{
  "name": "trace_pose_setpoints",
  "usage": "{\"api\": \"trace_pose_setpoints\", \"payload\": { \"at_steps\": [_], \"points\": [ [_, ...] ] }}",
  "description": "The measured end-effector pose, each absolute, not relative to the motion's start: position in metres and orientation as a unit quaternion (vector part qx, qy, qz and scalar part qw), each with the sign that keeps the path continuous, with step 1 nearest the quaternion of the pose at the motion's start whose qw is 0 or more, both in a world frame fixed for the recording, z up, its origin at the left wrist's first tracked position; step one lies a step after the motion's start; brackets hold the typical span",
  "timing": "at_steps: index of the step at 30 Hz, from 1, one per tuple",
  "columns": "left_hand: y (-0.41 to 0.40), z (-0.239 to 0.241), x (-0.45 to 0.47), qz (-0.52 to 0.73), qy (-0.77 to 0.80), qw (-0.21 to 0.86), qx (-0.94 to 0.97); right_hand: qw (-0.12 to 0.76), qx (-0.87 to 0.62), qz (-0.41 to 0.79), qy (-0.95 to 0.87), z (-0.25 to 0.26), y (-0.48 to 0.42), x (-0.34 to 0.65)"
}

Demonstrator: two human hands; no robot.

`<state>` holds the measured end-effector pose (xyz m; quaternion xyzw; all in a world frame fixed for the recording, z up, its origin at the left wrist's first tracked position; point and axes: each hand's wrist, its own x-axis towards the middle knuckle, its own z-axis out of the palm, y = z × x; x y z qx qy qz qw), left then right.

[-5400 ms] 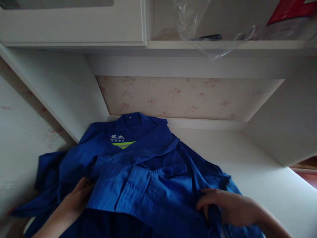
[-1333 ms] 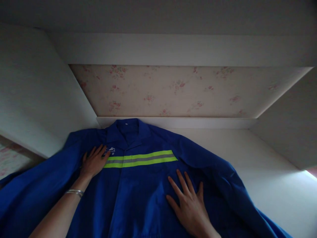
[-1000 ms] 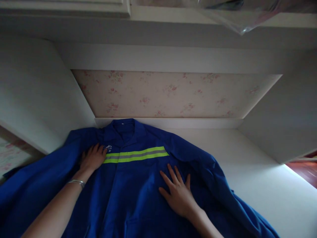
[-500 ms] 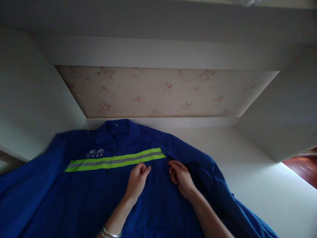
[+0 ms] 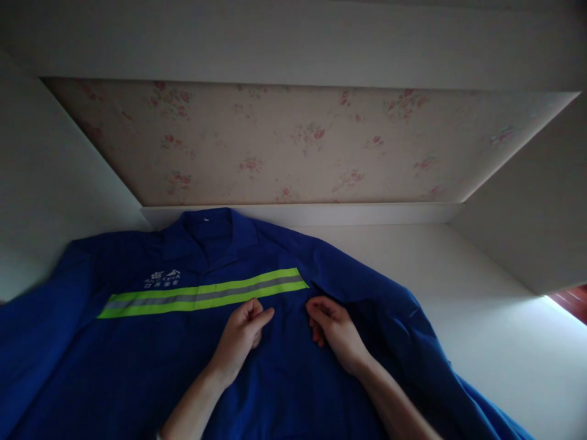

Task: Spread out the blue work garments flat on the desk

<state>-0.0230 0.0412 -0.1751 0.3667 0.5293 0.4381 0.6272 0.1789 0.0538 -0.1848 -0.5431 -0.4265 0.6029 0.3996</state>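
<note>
Blue work jacket (image 5: 151, 342) lies spread face-up across the lower left and centre of the frame on the white desk (image 5: 458, 287), where both hands, flat and apart a second ago, now meet below its reflective stripe (image 5: 202, 293), left hand (image 5: 241, 333) and right hand (image 5: 332, 324) curled, pinching the cloth.

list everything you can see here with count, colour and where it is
work jacket: one, blue, spread front-up across the desk, collar toward the back wall
reflective stripe: one, yellow-green with a grey middle, across the jacket's chest
logo print: one, white, just above the stripe's left part
desk surface: one, white, bare part to the right of the jacket
wallpaper panel: one, pale with pink flowers, behind the desk
side panels: two, white, left and right of the alcove
left hand: fingers curled on the fabric below the stripe
right hand: fingers curled on the fabric by the stripe's right end
</note>
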Motion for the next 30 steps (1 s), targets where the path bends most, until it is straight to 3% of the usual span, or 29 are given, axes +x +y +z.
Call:
{"api": "trace_pose_setpoints", "payload": {
  "at_steps": [30],
  "points": [
    [0.0381, -0.1726, -0.0203, 0.443, 0.541, 0.613, 0.367, 0.399, -0.535, 0.607, -0.432, -0.1816, 0.05, 0.1799]
  ]
}}
